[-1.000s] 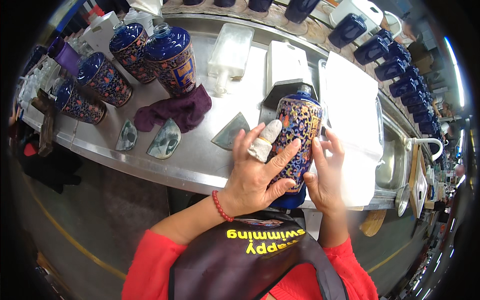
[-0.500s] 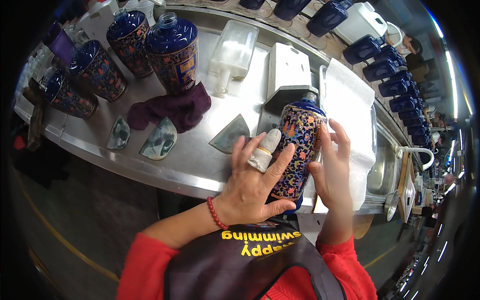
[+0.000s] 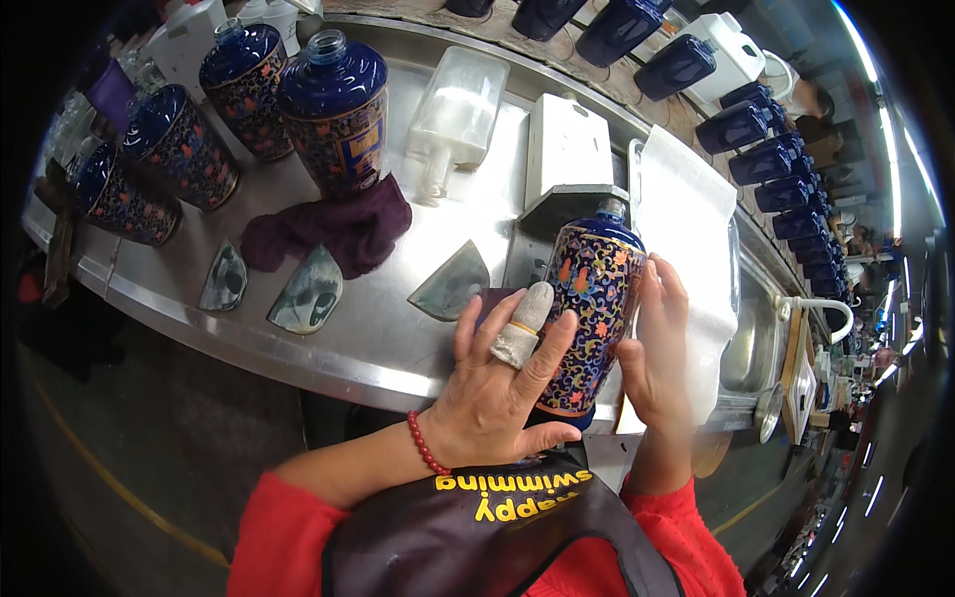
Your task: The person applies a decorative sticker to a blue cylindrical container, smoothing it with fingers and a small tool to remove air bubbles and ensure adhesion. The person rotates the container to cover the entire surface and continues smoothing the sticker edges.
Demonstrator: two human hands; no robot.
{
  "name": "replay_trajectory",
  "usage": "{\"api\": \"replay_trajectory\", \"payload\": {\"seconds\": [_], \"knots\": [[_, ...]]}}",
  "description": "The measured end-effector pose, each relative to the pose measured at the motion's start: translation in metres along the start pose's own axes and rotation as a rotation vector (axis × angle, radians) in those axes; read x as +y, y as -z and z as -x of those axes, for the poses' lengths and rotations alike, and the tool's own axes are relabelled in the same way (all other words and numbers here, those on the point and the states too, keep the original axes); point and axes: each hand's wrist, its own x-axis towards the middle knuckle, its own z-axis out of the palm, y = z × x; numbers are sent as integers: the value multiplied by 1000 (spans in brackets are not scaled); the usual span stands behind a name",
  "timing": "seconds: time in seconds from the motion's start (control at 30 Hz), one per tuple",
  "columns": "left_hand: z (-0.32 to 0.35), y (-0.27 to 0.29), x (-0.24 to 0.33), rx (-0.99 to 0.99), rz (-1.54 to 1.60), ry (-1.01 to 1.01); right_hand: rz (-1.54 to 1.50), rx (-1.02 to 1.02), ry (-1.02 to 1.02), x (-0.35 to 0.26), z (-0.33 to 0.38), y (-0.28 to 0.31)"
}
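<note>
A blue glass bottle (image 3: 597,298) with a colourful floral pattern and a bare neck leans before me, its neck pointing away. My left hand (image 3: 502,373) lies along its left side, fingers spread, the index fingertip at the pattern. One finger wears a grey cloth finger cover (image 3: 525,323) with a band round it. Against the bottle's right side, my right hand (image 3: 659,353) steadies it with fingers and thumb bent. A small dark purple piece (image 3: 489,306) shows behind the left fingers; its kind is unclear. A green-grey flat scraper-like piece (image 3: 453,282) lies just left.
Several patterned bottles (image 3: 333,114) stand at the left on the metal counter (image 3: 378,353), by a purple cloth (image 3: 333,229) and two more flat pieces (image 3: 306,292). Beyond are a clear bottle (image 3: 460,104) and a white block (image 3: 567,149). White sheet (image 3: 686,214) and sink (image 3: 748,348) lie right.
The view has shifted slightly. My left hand has slid a little toward the bottle's base, baring more of its pattern. The purple piece now shows behind the fingers. My right hand stays at the bottle's side.
</note>
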Motion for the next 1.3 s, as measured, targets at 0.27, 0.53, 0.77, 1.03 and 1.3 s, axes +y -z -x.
{"api": "replay_trajectory", "payload": {"seconds": [0.27,0.53,0.77,1.03,1.3], "knots": [[1,8,-3,-38,-150,-39,87,-27,29,-9,-4,5],[-15,5,1,8,-76,44,77,-24,-31,-11,-7,1],[-20,8,0,19,-35,56,79,-35,-36,-9,-7,2],[-56,6,-13,100,-167,42,77,-55,-29,-7,-7,3],[-61,8,-12,68,-84,75,61,-66,-34,-6,-7,5]]}}
